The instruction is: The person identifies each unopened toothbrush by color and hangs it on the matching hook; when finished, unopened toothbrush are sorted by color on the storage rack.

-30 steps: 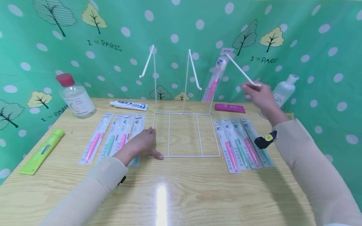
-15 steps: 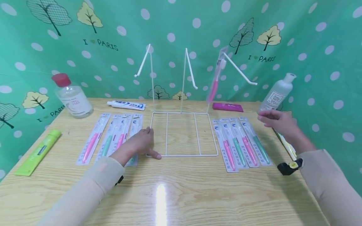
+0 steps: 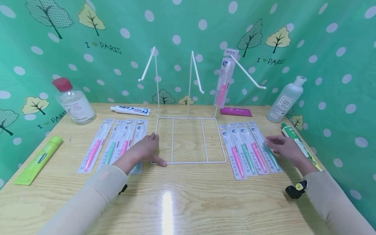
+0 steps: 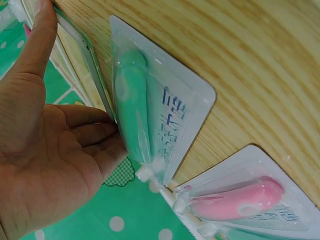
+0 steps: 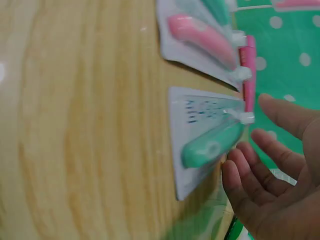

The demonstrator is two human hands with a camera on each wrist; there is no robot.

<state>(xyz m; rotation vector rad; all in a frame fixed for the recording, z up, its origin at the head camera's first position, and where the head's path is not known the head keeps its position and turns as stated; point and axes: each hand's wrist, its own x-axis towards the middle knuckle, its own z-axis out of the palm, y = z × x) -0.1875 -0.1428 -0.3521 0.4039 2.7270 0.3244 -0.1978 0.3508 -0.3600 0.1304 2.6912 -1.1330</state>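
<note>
Green dotted cloth (image 3: 176, 19) backs the white rack (image 3: 188, 162). The left hand (image 3: 147, 148), thumb spread from fingers, touches the rack's front-left corner; right of the rack, the right hand (image 3: 285, 147), fingers parted, hovers beside a green toothbrush (image 3: 271, 158). A pink toothbrush (image 3: 224, 81) hangs on the rack's right hook (image 3: 245, 71).

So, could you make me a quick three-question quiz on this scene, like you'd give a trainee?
1. What hangs from the white rack?
2. True or false: the left hand touches the white rack.
3. Which of these is nearest the right hand: (a) the red-capped bottle, (b) a green-handled toothbrush, (c) the blue-and-white tube?

Key: 1. One packaged pink-handled toothbrush. 2. True. 3. b.
</note>
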